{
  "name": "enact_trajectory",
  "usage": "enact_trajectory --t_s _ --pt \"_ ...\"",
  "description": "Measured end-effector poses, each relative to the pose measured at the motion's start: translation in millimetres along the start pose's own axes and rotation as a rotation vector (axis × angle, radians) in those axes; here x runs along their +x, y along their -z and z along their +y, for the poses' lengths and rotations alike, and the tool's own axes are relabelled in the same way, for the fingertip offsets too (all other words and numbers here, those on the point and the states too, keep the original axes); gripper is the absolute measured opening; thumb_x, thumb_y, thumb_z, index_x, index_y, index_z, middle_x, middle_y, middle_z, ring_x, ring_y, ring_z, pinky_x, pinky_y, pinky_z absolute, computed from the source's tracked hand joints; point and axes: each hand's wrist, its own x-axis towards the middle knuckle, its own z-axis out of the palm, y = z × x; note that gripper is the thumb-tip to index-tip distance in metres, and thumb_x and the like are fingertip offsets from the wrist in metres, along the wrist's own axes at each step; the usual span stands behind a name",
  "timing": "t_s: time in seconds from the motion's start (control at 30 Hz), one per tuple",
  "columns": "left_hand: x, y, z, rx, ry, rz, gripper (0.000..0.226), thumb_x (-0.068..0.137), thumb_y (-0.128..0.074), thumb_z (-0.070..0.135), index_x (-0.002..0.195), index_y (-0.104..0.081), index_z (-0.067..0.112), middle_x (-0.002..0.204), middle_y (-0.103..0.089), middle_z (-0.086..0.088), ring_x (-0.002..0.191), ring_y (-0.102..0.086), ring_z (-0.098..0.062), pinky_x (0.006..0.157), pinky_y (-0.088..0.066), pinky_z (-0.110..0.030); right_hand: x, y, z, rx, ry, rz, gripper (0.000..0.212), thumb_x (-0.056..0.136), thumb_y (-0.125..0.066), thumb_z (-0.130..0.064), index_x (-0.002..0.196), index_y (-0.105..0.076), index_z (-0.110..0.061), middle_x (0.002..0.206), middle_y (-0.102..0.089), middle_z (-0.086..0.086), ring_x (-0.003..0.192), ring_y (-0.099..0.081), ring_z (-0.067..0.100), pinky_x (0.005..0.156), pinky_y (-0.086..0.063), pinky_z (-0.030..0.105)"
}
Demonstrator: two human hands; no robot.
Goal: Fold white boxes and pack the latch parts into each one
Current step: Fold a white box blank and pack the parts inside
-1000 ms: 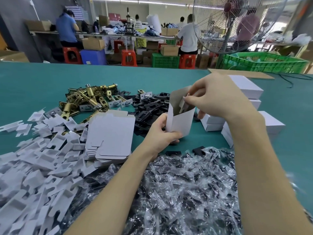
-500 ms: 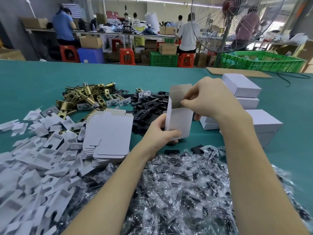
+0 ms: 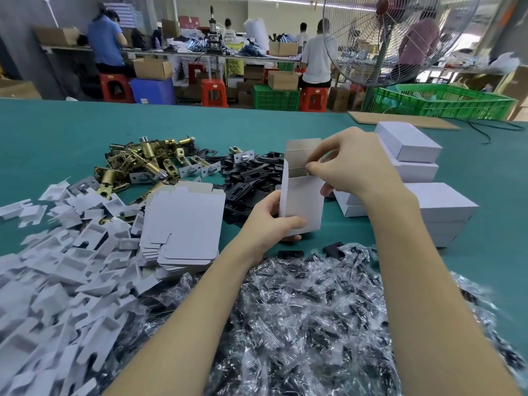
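No lettering is legible anywhere in my view: the white box I hold is blank, the finished boxes near the worktop's far right edge are plain, and a yellow sign beyond is too blurred to read.

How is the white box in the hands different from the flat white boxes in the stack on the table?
The held box is opened into a tube and stands upright; the stack of flat blanks lies unfolded on the table.
The left hand grips the held box while the right hand pinches a flap at its open top; nothing touches the stack.
Both are the same white card.
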Motion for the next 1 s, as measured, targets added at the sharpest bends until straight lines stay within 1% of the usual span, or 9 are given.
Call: enact_trajectory --t_s 0.13,0.23,0.33,0.43,0.5,0.57,0.67,0.87,1.0 --pt "-1.1 0.4 1.9 -0.029 0.034 -0.009 0.048 0.071 -0.082 0.012 0.114 -0.067 0.027 0.105 -0.075 0.0 0.099 -0.074 -0.023 0.072 -0.063 -0.036 4.2 -5.4 4.8 0.089 0.051 0.055 0.011 0.088 -0.065 -0.024 0.083 -0.074 -0.028 0.059 -0.072 -0.005 0.049 -0.07 0.009 0.054 -0.053 0.025" --pt "-1.7 -0.5 4.6 -0.071 0.059 0.01 0.041 0.083 -0.081 0.006 0.118 -0.066 0.023 0.109 -0.075 -0.002 0.097 -0.075 -0.023 0.07 -0.063 -0.036 9.8 -14.5 9.8 0.357 0.069 0.229 0.009 0.092 -0.064 -0.028 0.086 -0.071 -0.029 0.074 -0.076 -0.007 0.049 -0.07 0.012 0.052 -0.051 0.02" --pt "-2.5 -1.4 8.2 -0.125 0.073 0.055 0.038 0.089 -0.075 0.007 0.123 -0.062 0.018 0.115 -0.072 -0.006 0.094 -0.075 -0.029 0.067 -0.062 -0.033 17.9 -30.1 28.1 0.424 -0.029 0.317 0.01 0.094 -0.059 -0.028 0.09 -0.068 -0.031 0.086 -0.076 -0.005 0.07 -0.073 0.019 0.072 -0.06 0.036" --pt "-3.1 -1.7 12.6 -0.19 0.108 0.121 0.04 0.092 -0.072 0.01 0.13 -0.057 0.009 0.119 -0.071 -0.014 0.088 -0.076 -0.036 0.062 -0.062 -0.03 19.4 -53.9 50.7 0.264 -0.11 0.141 0.017 0.093 -0.056 -0.019 0.096 -0.069 -0.03 0.094 -0.073 -0.008 0.09 -0.068 0.017 0.093 -0.056 0.04" --pt "-1.9 -1.2 14.1 -0.236 0.117 0.172 0.038 0.092 -0.071 0.007 0.127 -0.057 0.008 0.121 -0.069 -0.016 0.094 -0.075 -0.038 0.063 -0.063 -0.031 16.4 -71.0 61.1 0.142 -0.1 -0.013 0.029 0.095 -0.052 -0.012 0.112 -0.07 -0.026 0.113 -0.073 -0.004 0.106 -0.065 0.018 0.101 -0.052 0.037" --pt "-0.6 0.1 14.0 -0.249 0.105 0.22 0.035 0.09 -0.071 0.0 0.12 -0.057 0.013 0.125 -0.066 -0.015 0.104 -0.071 -0.038 0.067 -0.064 -0.033 14.5 -81.9 66.9 0.08 -0.057 -0.163 0.044 0.096 -0.049 -0.007 0.134 -0.062 -0.025 0.137 -0.065 0.0 0.123 -0.059 0.023 0.106 -0.047 0.036" --pt "-0.8 0.1 13.0 -0.263 0.089 0.237 0.037 0.087 -0.071 -0.005 0.112 -0.057 0.019 0.127 -0.064 -0.015 0.108 -0.069 -0.037 0.067 -0.064 -0.033 15.6 -85.4 73.9 0.043 0.002 -0.273 0.052 0.099 -0.048 -0.009 0.145 -0.053 -0.032 0.149 -0.056 -0.002 0.131 -0.054 0.024 0.107 -0.043 0.036" --pt "3.8 3.8 16.0 -0.424 0.068 0.31 0.04 0.095 -0.063 0.003 0.133 -0.051 0.006 0.126 -0.066 -0.022 0.091 -0.073 -0.036 0.06 -0.061 -0.03 12.3 -95.1 74.9 0.008 0.109 -0.348 0.046 0.102 -0.058 -0.026 0.146 -0.052 -0.032 0.153 -0.05 -0.002 0.142 -0.043 0.022 0.116 -0.036 0.041" --pt "2.7 1.8 15.2 -0.378 0.072 0.309 0.041 0.094 -0.064 0.004 0.133 -0.051 0.006 0.127 -0.066 -0.02 0.095 -0.072 -0.033 0.061 -0.061 -0.03 11.6 -102.3 72.2 0.028 0.113 -0.343 0.032 0.094 -0.06 -0.019 0.124 -0.064 -0.031 0.12 -0.066 -0.002 0.113 -0.058 0.025 0.087 -0.046 0.036"
